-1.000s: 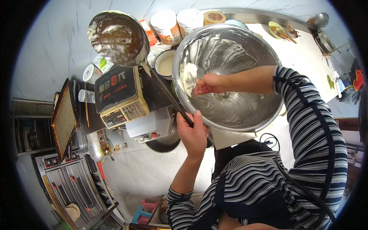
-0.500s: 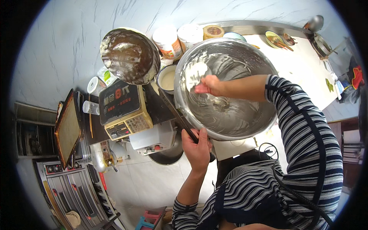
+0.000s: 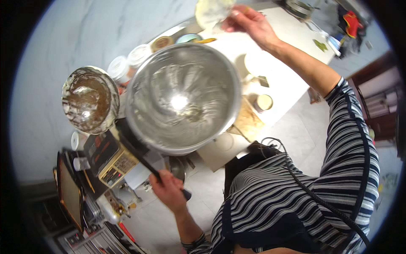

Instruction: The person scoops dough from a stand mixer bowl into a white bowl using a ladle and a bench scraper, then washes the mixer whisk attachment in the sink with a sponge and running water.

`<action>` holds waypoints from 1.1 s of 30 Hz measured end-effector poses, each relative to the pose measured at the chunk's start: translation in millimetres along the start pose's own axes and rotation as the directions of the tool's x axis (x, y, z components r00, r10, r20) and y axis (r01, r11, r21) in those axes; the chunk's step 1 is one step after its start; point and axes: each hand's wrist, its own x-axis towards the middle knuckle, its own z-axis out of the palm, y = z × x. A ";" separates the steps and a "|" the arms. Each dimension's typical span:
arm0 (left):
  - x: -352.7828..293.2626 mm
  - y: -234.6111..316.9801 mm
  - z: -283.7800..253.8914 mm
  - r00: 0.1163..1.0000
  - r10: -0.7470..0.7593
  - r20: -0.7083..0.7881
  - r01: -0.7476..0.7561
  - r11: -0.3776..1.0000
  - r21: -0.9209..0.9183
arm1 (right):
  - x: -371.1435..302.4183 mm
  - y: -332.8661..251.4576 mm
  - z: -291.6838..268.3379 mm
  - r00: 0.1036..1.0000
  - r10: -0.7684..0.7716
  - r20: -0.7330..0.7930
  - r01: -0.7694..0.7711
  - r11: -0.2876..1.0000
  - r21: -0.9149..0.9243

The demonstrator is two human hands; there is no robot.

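Batter is almost gone from the big steel mixing bowl (image 3: 182, 98), which sits at the centre of the view, tilted so its inside faces the camera: only thin pale smears cling to the walls, with a small streak near the bottom. The left hand (image 3: 168, 191), at about seven o'clock from the bowl, is closed around a dark handle (image 3: 144, 158) that runs up to the bowl's lower left rim, apparently keeping it tipped. The right hand (image 3: 249, 23), up at one o'clock, pinches a pale scraper (image 3: 211, 10) coated with light batter, lifted well clear of the bowl over the white worktop (image 3: 292, 46). By my judgement the scraping out is largely done; what remains is the thin film on the walls and the load on the scraper itself. At nine o'clock from the steel bowl a smaller bowl (image 3: 89, 99) smeared with brown batter stands just beside it, above a kitchen scale (image 3: 111, 157). Lidded jars (image 3: 129, 63) line the wall at eleven o'clock.
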 end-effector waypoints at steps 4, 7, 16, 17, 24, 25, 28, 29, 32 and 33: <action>-22.7 32.3 9.9 0.954 -0.097 0.285 0.119 0.991 -0.059 | -67.6 17.2 -118.3 0.976 -0.118 -0.184 -0.065 0.645 -0.761; -32.6 48.9 26.0 0.894 -0.239 0.378 0.276 0.960 -0.047 | -126.8 67.1 -174.2 0.980 -0.157 -0.124 -0.031 0.494 -0.869; -44.5 59.1 87.5 0.803 -0.423 0.420 0.595 0.617 -0.515 | -191.8 186.8 -242.9 0.979 -0.166 0.120 0.167 0.310 -0.936; -43.5 59.3 97.2 0.782 -0.445 0.437 0.624 0.546 -0.560 | -198.1 195.1 -241.9 0.976 -0.127 0.175 0.205 0.288 -0.935; -48.2 56.1 152.4 0.699 -0.493 0.517 0.646 0.127 -0.752 | -225.9 217.8 -270.0 0.887 -0.089 0.453 0.450 0.395 -0.801; -48.0 54.2 157.5 0.673 -0.488 0.556 0.679 0.107 -0.727 | -227.7 215.8 -276.6 0.872 -0.102 0.478 0.475 0.410 -0.779; -51.1 45.2 166.3 0.698 -0.513 0.499 0.621 0.088 -0.779 | -230.3 204.1 -294.0 0.827 -0.121 0.549 0.539 0.449 -0.712; -51.4 42.3 168.3 0.708 -0.501 0.498 0.613 0.086 -0.786 | -230.5 198.6 -298.4 0.802 -0.117 0.586 0.568 0.455 -0.686; -51.4 39.1 169.4 0.723 -0.452 0.522 0.608 0.058 -0.792 | -227.2 180.7 -310.1 0.863 -0.252 0.438 0.495 0.594 -0.634; -50.6 38.0 169.4 0.753 -0.455 0.476 0.577 0.108 -0.809 | -225.0 175.7 -311.7 0.966 -0.053 0.252 0.187 0.818 -0.545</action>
